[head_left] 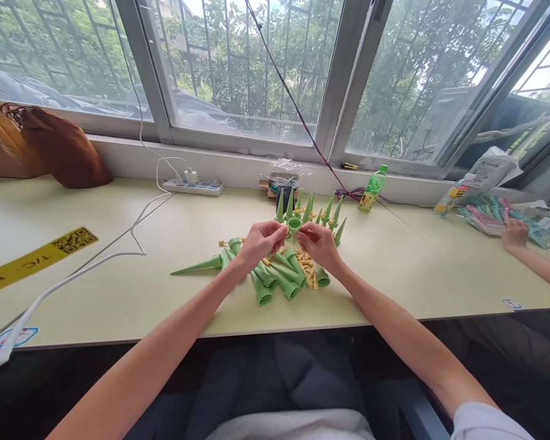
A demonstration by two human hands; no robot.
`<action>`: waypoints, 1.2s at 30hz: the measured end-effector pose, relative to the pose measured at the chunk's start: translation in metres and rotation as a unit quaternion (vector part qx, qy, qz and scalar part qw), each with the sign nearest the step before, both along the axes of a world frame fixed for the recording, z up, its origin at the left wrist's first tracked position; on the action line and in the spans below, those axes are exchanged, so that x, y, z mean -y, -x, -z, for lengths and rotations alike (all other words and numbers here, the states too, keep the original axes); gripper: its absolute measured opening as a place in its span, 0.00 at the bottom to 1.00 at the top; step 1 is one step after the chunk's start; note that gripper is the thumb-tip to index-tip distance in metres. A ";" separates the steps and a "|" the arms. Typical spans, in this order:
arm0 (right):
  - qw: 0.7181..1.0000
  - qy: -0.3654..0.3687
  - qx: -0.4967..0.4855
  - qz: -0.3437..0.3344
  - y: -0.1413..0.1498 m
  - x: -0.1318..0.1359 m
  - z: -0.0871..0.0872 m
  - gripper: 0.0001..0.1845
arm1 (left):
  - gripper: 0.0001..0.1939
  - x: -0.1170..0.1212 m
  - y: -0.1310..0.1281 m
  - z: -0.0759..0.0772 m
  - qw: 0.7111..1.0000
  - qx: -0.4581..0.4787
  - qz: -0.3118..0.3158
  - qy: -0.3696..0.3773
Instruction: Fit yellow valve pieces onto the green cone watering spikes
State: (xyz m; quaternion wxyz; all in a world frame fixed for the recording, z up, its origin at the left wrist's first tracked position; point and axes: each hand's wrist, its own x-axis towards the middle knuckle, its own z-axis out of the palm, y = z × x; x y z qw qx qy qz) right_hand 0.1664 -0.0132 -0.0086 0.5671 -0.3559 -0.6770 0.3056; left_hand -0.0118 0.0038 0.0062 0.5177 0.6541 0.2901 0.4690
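Between my two hands, a green plastic watering spike (294, 225) is held with its round threaded mouth facing up toward me. My left hand (263, 241) is closed, its thumb and fingertips at the left side of the rim. My right hand (319, 245) pinches at the right side. Whether a small yellow part is also in my fingers I cannot make out. Below my hands lie several loose green spikes (288, 285) and a heap of small yellow plastic pieces (308, 264). Just beyond them, several spikes (308, 208) stand points up, some with yellow pieces fitted.
Behind the standing spikes are a small dark box (285, 186) and clear plastic wrap. A green-capped bottle (373, 188) stands to the right. At far right another person's hand (514, 235) rests near plastic packets (486, 215). A white cable (137, 223) crosses the left tabletop from a power strip (197, 187).
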 end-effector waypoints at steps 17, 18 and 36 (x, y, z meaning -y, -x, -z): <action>0.993 0.101 -0.054 -0.039 -0.001 -0.003 0.000 0.23 | 0.13 -0.001 -0.003 0.006 0.984 -0.066 -0.078 -0.143; 0.991 0.114 -0.056 -0.047 -0.001 -0.003 0.000 0.23 | 0.12 -0.001 -0.003 0.007 0.978 -0.083 -0.091 -0.167; 0.982 0.162 -0.084 -0.050 0.002 -0.003 -0.004 0.24 | 0.14 -0.002 -0.004 0.007 0.966 -0.128 -0.106 -0.196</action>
